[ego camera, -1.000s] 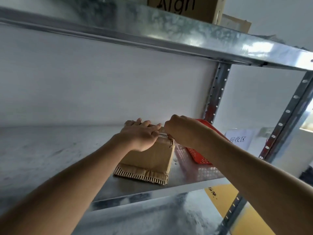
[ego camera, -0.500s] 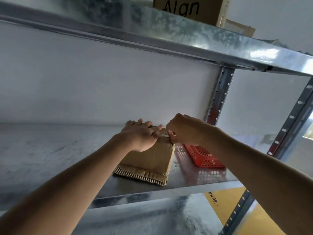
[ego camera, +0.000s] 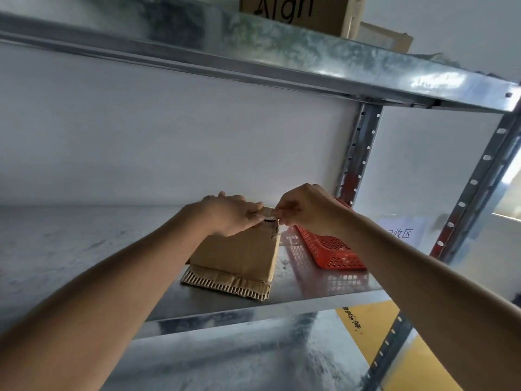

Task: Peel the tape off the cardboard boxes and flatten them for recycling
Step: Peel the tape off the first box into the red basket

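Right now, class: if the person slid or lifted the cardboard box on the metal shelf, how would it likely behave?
The cardboard box is probably light and fairly stiff: its corrugated edge shows. It would likely slide easily, since the shelf looks smooth and shiny; that may be why the left hand presses it. It lies low and flat, so it seems unlikely to tip.

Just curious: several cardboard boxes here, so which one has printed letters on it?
The box on the top shelf, with dark lettering on its side. The box under the hands and the one behind look plain.

left hand [ego camera: 234,214] flat, right hand [ego camera: 304,208] in pinching grip
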Available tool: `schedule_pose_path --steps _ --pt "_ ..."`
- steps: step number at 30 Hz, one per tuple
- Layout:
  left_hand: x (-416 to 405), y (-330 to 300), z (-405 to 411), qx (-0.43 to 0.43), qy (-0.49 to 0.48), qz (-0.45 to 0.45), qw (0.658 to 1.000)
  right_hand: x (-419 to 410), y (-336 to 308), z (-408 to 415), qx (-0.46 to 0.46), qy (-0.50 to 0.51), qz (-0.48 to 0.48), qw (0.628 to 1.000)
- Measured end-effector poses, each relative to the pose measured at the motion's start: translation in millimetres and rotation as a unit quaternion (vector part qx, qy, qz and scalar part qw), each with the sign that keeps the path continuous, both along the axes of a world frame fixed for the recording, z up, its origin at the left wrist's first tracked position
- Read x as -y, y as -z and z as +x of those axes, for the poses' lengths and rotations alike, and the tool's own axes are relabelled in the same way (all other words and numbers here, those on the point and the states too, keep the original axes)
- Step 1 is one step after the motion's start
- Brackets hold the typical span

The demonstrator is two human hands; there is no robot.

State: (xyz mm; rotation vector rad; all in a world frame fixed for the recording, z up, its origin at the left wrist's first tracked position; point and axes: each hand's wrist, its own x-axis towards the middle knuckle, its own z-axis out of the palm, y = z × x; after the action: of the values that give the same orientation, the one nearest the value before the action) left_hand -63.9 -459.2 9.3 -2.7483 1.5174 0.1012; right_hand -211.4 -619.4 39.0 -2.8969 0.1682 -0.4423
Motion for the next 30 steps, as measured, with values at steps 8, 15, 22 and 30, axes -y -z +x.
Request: schedule_pose_path --steps 8,15,22,30 --pt "3.7 -3.2 -5.4 0.018 0.037 -0.062 0.997 -0.9 23.1 -9.1 0.035 0.046 0.135 0.989" --pt "9.2 -6.1 -6.6 0.018 0.011 -0.061 0.998 -15.6 9.0 4.2 0.011 0.091 -0.005 0.996" --pt "7.9 -0.3 -15.8 0.021 0.019 -0.098 0.995 -38.6 -4.9 35.2 -0.102 0.151 -0.128 0.975" --pt "-1.6 -3.9 -18.1 0.001 0.044 -0.065 0.997 -23.7 -24.6 23.6 -0.216 0.015 -0.220 0.951"
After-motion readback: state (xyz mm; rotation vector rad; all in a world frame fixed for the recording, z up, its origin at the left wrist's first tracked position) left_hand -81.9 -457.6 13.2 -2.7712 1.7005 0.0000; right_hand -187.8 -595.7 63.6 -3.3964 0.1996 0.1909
